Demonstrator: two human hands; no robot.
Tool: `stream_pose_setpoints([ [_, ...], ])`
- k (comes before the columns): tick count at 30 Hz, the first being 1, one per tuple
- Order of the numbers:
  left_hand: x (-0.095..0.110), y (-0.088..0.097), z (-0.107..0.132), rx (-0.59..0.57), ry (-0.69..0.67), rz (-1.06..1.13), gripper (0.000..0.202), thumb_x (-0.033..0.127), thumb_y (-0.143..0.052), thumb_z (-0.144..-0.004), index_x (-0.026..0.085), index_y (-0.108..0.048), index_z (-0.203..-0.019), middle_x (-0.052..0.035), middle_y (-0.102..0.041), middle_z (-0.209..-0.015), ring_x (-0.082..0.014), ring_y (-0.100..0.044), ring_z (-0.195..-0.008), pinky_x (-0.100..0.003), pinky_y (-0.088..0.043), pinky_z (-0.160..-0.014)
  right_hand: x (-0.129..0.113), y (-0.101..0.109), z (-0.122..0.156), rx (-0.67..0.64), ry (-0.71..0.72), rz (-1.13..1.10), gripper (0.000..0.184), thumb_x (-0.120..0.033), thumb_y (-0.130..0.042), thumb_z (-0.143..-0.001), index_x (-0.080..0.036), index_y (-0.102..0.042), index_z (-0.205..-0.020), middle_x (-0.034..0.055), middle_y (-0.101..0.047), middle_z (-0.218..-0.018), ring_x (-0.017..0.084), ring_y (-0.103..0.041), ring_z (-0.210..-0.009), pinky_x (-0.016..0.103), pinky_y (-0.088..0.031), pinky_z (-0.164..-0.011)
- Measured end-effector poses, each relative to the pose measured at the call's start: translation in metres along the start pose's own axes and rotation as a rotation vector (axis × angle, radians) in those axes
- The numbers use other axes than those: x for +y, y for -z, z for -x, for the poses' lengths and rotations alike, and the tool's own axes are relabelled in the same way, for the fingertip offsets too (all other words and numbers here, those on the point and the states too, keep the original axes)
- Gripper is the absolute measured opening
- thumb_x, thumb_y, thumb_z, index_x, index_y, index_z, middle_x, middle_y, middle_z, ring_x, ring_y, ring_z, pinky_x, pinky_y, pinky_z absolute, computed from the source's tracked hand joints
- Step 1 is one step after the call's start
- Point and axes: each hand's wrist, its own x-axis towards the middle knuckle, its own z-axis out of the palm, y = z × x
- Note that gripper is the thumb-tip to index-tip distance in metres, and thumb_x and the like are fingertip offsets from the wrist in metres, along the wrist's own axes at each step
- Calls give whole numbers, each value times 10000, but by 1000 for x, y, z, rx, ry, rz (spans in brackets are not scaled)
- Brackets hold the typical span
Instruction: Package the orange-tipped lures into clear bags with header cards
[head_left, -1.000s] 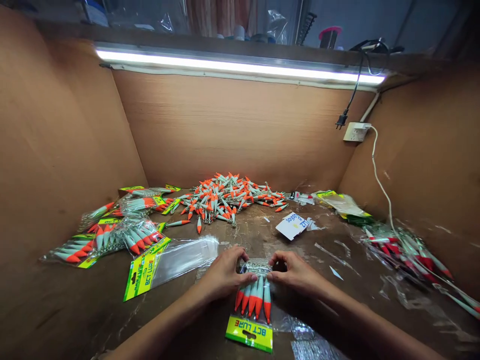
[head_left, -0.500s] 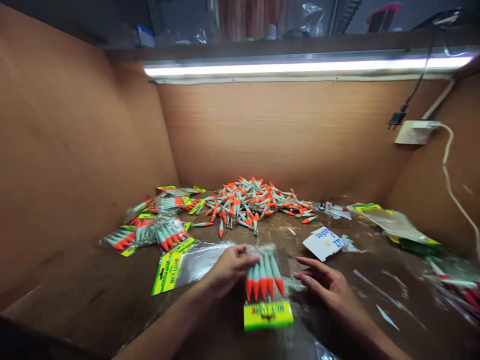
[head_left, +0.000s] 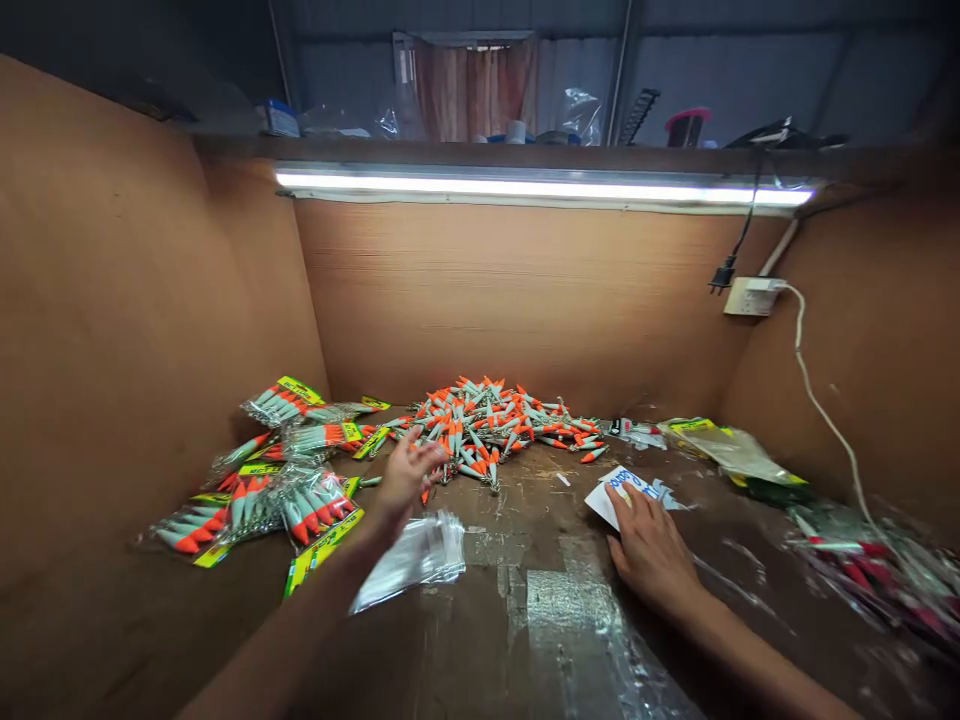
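My left hand [head_left: 405, 480] reaches up to the front left of a pile of orange-and-pale-green fishing lures [head_left: 480, 425], its fingers apart and nothing seen in them. Below its wrist lie clear plastic bags [head_left: 424, 560], with a yellow-green header partly hidden by my forearm. My right hand [head_left: 649, 535] rests over the edge of a white card [head_left: 604, 500] with blue handwriting, fingers stretched out. To the left, filled packs of lures [head_left: 315, 505] are heaped, with one pack [head_left: 281, 402] on top at the back.
Flat packaging with yellow headers [head_left: 731, 455] lies at the right back. Nearer, a jumble of red and clear packets [head_left: 870, 570] sits at the right. Clear tape [head_left: 574, 600] covers the table's middle. A plug [head_left: 722, 274] hangs beside a wall socket [head_left: 752, 296].
The lure pack has left my left hand, and a pack now tops the left heap. My left hand has moved up and left towards the pile; my right hand has come onto the card.
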Motion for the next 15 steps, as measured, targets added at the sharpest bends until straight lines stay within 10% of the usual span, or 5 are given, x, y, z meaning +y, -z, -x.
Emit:
stream_pose_setpoints([
  [5, -66, -24, 57, -423, -382, -787, 850, 288, -766, -755, 264, -345, -1494, -143, -535, -1385, -310, -521, -1285, -512, -385, -1106, -1, 43, -47, -53, 47, -20, 205, -130, -492, -874, -186, -686, -903, 112, -699, -987, 260, -628, -927, 333, -456, -776],
  [8, -72, -23, 79, -495, -639, -1047, 1095, 407, -803, -708, 275, -139, -1569, -134, -295, -1590, -326, -285, -1457, -524, -255, -1189, -20, 55, -49, -61, -39, -526, 269, -374, -503, -934, -186, -677, -853, 86, -715, -883, 242, -641, -795, 324, -469, -694],
  [12, -71, -20, 88, -490, -546, -1278, 1205, 492, -823, -628, 252, -125, -1581, -160, -284, -1593, -386, -293, -1436, -531, -294, -1141, -50, 39, -39, -331, -185, -1154, 444, -557, -575, -877, -148, -669, -1023, 93, -735, -885, 233, -675, -735, 338, -533, -641],
  [15, -73, -15, 85, -555, -390, -1408, 974, 380, -718, -712, 244, -260, -1561, -148, -485, -1462, -363, -461, -1307, -473, -371, -1059, -44, 25, -57, -130, -36, -795, 429, -475, -462, -967, -175, -609, -1235, 107, -712, -1070, 228, -678, -892, 354, -544, -772],
])
